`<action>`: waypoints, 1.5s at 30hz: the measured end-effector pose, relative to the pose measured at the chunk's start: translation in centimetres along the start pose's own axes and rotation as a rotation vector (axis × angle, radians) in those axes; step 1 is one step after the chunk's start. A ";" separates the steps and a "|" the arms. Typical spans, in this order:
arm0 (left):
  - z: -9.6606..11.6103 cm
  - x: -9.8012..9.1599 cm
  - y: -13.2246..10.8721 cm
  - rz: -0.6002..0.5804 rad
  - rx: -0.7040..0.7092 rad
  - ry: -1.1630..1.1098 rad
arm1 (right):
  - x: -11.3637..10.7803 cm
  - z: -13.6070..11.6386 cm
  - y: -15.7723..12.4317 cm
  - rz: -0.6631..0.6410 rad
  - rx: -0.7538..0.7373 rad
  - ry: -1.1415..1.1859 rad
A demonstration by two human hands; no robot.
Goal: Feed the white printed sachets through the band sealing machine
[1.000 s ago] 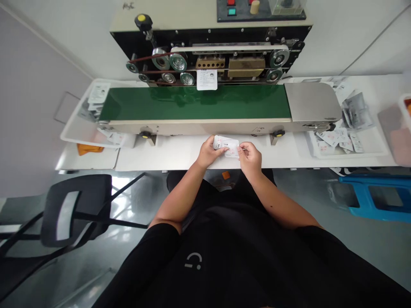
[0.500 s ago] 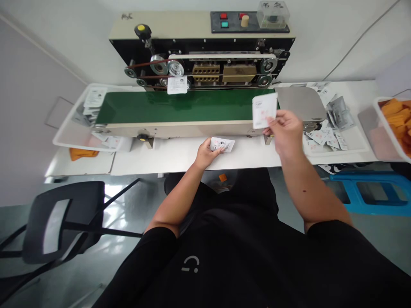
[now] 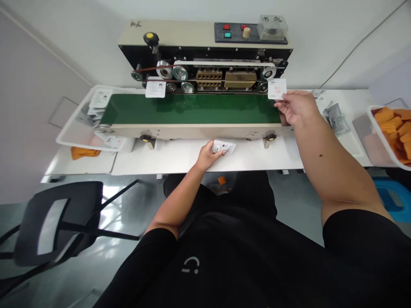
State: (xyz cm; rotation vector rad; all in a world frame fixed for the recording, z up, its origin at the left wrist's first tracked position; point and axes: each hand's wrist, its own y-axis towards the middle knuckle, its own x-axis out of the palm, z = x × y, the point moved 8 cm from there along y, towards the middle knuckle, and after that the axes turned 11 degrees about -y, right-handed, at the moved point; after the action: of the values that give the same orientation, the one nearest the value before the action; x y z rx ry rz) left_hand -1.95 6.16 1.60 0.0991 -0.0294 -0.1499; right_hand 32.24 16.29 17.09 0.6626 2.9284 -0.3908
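lighting bright, even and diffuse; source lies outside the view. wall (image 3: 199,10) behind the green belt (image 3: 192,112) uniformly pale, shadows soft. belt surface glossy, bearing faint reflections of the rollers (image 3: 180,73) behind it. floor (image 3: 111,218) below and left of the belt shows streaked white glare. black shirt (image 3: 240,261) below the belt dark, folds barely legible. wide-angle stretch draws out the sleeve (image 3: 362,239) below right of the belt. print on the packet (image 3: 276,89) at the belt's right end too small to read.

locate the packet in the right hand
Head view, right of centre: the packet is in the right hand, by the lower right roller and the right end of the green belt.
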 end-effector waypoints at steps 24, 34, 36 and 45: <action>-0.1 0.6 0.1 -0.045 0.073 -0.176 | 7.3 12.4 -15.1 -0.306 -0.230 -0.156; 3.2 1.2 -0.5 -0.148 0.446 0.055 | 8.4 17.9 -17.1 -0.327 -0.059 0.054; 3.0 1.2 -0.4 -0.174 0.425 -0.011 | 7.3 17.6 -16.2 -0.236 -0.071 0.062; 2.1 2.4 -0.5 -0.407 0.151 -0.129 | 9.4 17.6 -18.1 -0.683 0.035 -0.140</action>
State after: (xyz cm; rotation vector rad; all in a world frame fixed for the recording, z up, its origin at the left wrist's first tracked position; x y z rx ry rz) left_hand 0.29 5.11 3.67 0.2460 -0.1496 -0.5607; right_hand 16.82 -0.43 2.65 -0.3770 2.9265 -0.5158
